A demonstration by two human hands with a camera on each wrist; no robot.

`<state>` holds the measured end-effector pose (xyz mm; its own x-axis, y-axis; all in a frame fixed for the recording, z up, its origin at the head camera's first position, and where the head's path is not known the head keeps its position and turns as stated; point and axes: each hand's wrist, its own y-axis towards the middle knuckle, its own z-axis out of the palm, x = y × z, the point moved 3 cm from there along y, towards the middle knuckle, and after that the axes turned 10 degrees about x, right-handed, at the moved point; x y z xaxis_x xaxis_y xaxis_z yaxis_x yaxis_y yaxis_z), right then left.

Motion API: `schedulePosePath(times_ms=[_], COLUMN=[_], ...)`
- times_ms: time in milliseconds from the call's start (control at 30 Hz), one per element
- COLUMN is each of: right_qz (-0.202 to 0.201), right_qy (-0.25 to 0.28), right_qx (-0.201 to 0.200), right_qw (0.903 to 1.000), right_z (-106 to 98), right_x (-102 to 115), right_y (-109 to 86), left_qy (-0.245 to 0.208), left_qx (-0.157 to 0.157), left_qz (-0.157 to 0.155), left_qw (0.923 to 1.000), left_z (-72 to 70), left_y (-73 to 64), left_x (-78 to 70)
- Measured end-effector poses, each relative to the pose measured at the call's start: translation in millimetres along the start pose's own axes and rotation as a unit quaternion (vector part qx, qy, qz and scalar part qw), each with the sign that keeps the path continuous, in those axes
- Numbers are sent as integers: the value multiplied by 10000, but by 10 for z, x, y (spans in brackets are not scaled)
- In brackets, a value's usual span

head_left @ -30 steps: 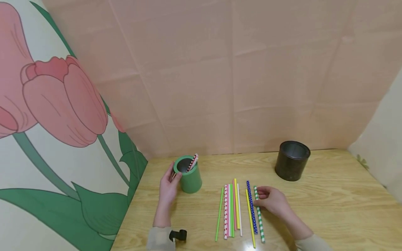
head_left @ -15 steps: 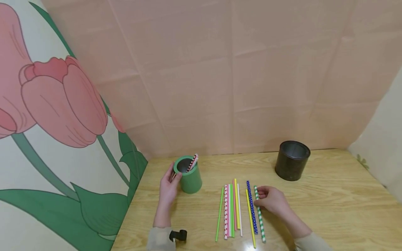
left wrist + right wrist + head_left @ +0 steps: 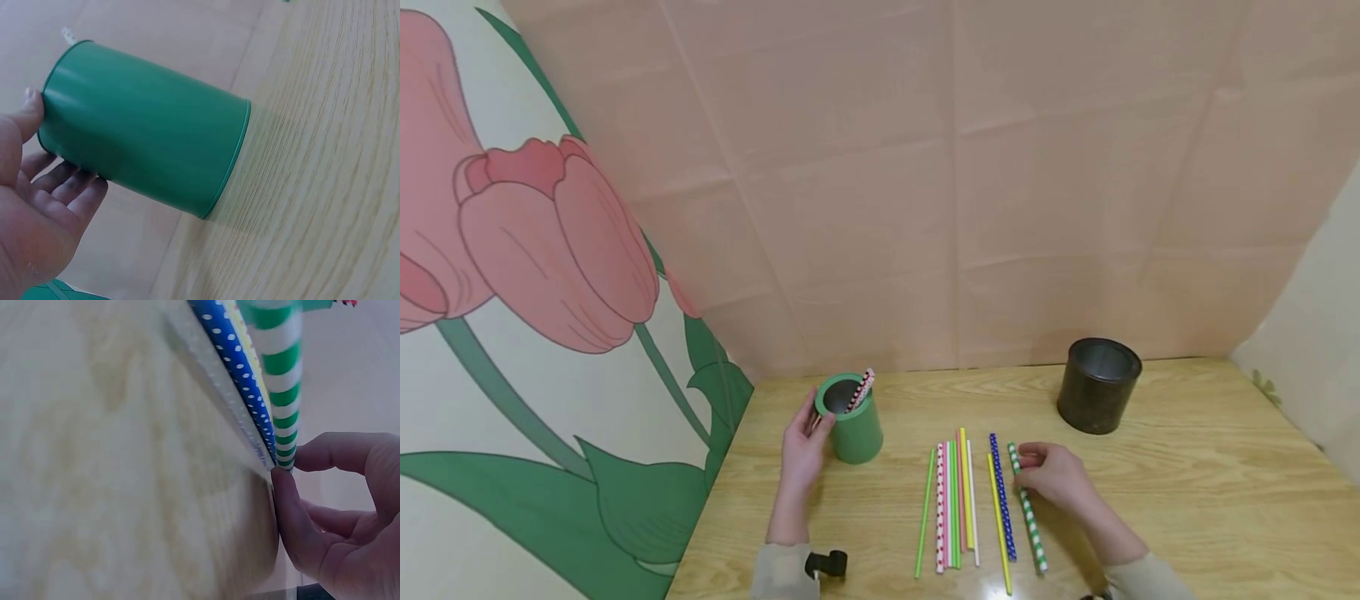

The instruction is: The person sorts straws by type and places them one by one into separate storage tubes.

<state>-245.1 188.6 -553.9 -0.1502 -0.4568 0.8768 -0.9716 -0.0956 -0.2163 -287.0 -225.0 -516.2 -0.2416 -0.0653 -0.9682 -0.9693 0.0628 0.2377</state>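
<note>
Green-and-white straw at the right end of the straws, pinched by the right hand, thumb and fingers toward its far end; near end looks raised off the table, hard to be sure; blue dotted straw and thin yellow straw lie just left, apart from it; light pinch is best, a thin tube would probably crush; gripping nearer the middle should cut the swing, and any lift ought to clear the blue one; left hand grasps the green can, far left, thumb at rim; a steady upright hold suits; dotted straws lean inside; bunch of straws lies mid-table; black can stands far right.
</note>
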Motion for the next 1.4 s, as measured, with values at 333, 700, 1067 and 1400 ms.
schedulePosePath(times_ms=[333, 700, 1067, 1400], right_qz=[88, 220, 165, 31], right_qy=[221, 1212, 1739, 2022], right_qx=[238, 494, 715, 895], right_qw=[9994, 9911, 9820, 9752], right_z=[-99, -180, -290, -294], right_x=[-98, -144, -142, -89], right_y=[59, 66, 55, 66], left_qy=[-32, -41, -5, -67], left_qx=[-2, 6, -27, 13], left_qz=[-47, -64, -31, 49], left_qw=[10000, 10000, 10000, 10000], left_z=[6, -1, 7, 1], left_y=[-18, -17, -7, -4], left_x=[-16, 0, -8, -2])
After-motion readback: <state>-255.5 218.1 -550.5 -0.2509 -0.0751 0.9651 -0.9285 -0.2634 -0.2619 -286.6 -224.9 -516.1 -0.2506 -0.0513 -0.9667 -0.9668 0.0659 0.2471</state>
